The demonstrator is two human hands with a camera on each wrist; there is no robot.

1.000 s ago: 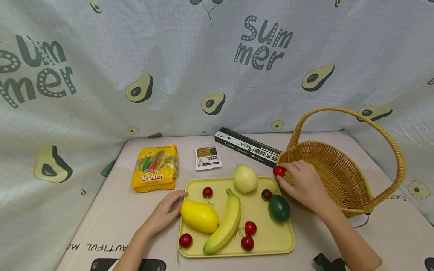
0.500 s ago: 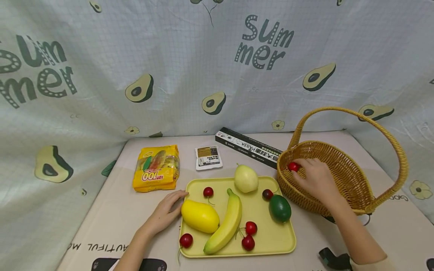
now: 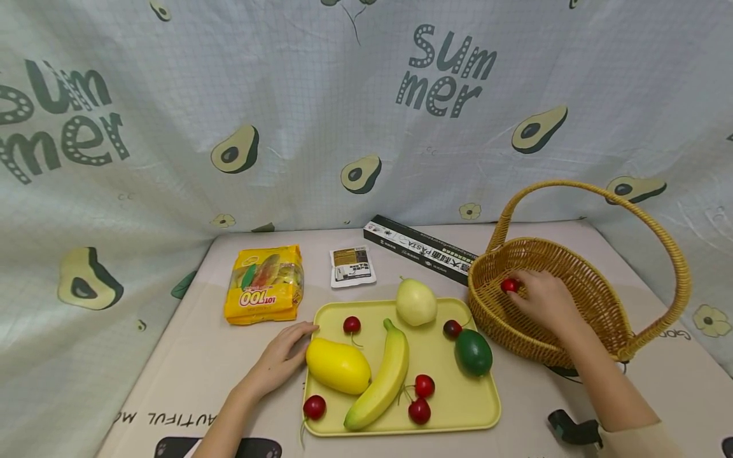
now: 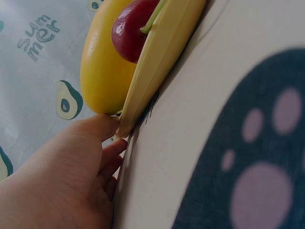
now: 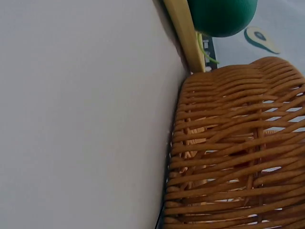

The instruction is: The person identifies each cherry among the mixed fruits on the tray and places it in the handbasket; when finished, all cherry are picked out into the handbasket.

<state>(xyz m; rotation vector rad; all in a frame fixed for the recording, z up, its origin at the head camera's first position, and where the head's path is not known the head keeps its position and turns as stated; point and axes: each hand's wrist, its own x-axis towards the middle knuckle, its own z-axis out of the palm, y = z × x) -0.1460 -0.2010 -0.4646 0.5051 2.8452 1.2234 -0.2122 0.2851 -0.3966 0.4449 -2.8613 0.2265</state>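
Note:
My right hand [image 3: 544,299] is down inside the wicker basket [image 3: 487,312], its fingers pinching a red cherry [image 3: 509,285]. In the right wrist view the basket's woven side [image 5: 238,138] hides most of that hand. My left hand [image 3: 279,357] rests at the left edge of the yellow tray [image 3: 446,416], thumb and fingertips touching the rim, as the left wrist view also shows. On the tray lie a yellow mango-like fruit [image 3: 338,366], a banana [image 3: 380,378], a pale green pear-like fruit [image 3: 416,302], a dark green fruit [image 3: 473,352] and several cherries [image 3: 420,411].
Behind the tray are a yellow snack bag [image 3: 265,285], a small white-and-brown packet [image 3: 352,266] and a long black pasta box [image 3: 420,249]. The basket's tall handle [image 3: 658,229] arches over it. A small black object [image 3: 572,427] lies by the right forearm. A patterned cloth hangs behind.
My right hand has carried the cherry rightward from the basket's left rim and down inside. The left hand and the tray's contents have stayed put.

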